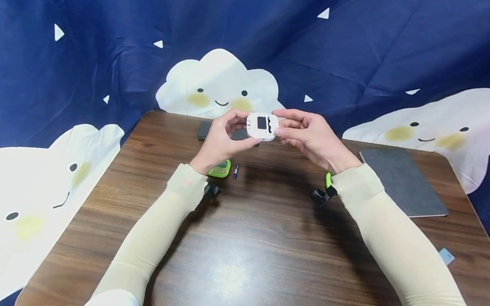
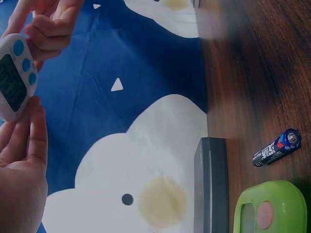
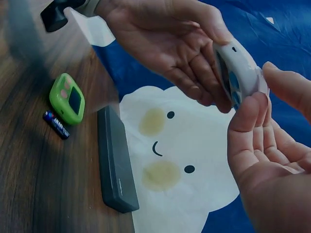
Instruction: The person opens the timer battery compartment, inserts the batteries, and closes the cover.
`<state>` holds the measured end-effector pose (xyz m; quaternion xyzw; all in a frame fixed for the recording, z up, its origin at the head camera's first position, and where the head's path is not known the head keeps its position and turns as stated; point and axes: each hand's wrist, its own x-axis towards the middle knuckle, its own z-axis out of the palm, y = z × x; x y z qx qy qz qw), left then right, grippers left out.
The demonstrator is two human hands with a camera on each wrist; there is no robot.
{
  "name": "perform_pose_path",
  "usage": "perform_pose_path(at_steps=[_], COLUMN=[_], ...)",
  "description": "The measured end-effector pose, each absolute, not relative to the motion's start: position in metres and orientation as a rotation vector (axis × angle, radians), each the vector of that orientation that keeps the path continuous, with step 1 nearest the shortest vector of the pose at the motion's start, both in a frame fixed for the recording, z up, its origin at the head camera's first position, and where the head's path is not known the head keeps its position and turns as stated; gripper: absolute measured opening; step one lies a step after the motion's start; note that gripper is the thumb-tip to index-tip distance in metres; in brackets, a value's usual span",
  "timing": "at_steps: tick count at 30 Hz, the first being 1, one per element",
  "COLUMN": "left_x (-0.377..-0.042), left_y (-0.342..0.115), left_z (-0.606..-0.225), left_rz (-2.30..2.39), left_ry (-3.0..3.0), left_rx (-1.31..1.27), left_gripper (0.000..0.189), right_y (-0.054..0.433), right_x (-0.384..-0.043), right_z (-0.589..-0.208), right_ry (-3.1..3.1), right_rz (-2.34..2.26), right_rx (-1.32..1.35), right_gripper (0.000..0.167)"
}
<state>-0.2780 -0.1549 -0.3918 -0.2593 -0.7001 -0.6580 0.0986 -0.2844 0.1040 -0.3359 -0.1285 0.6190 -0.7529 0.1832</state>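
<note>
A small white digital timer (image 1: pixel 262 127) is held up above the far part of the table. Its back, with a black square and a narrow dark slot, faces the head camera; a screen and blue buttons show on its other side in the left wrist view. My left hand (image 1: pixel 223 141) grips its left edge between thumb and fingers. At the opposite edge, my right hand (image 1: pixel 308 135) pinches it with thumb and fingertips. Below on the table, a blue battery (image 2: pixel 277 147) lies beside a lime-green timer (image 3: pixel 67 99) with pink buttons.
Behind the left hand, a long dark grey box (image 3: pixel 116 160) lies near the table's back edge. A grey folder (image 1: pixel 402 180) is at the right, with a small light-blue card (image 1: pixel 446 256) nearer the front. A blue cloud-print curtain (image 1: pixel 257 21) hangs behind the wooden table (image 1: pixel 235 250).
</note>
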Motion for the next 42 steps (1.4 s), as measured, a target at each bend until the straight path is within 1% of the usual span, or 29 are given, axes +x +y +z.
perform_pose_path(at_steps=[8,16,21,24,29,42], left_x=[-0.280,-0.280,-0.278,-0.277,-0.276,-0.276], left_y=[-0.154,-0.154,-0.153,-0.153,-0.152,-0.149], left_z=[-0.392,-0.391,-0.391,-0.390,-0.389,-0.391], left_rz=[-1.954,-1.960,-1.960,-1.967,-1.985,-1.992], left_ry=[-2.052,-2.037,-2.037,-2.030,-2.008,-1.992], left_rx=[-0.781,-0.788,-0.786,-0.782,-0.799,-0.823], left_gripper=[0.054,0.055,0.055,0.055,0.056,0.056], right_y=[0.104,0.100,0.101,0.103,0.109,0.110], right_x=[-0.284,-0.281,-0.280,-0.280,-0.284,-0.283], right_z=[-0.330,-0.324,-0.325,-0.326,-0.331,-0.329], right_ry=[1.851,2.064,2.038,1.912,1.666,1.578], right_rz=[-2.044,-1.934,-1.958,-2.044,-2.164,-2.184], right_rx=[-0.398,-0.458,-0.447,-0.388,-0.252,-0.187], right_gripper=[0.051,0.051,0.053,0.047,0.024,0.022])
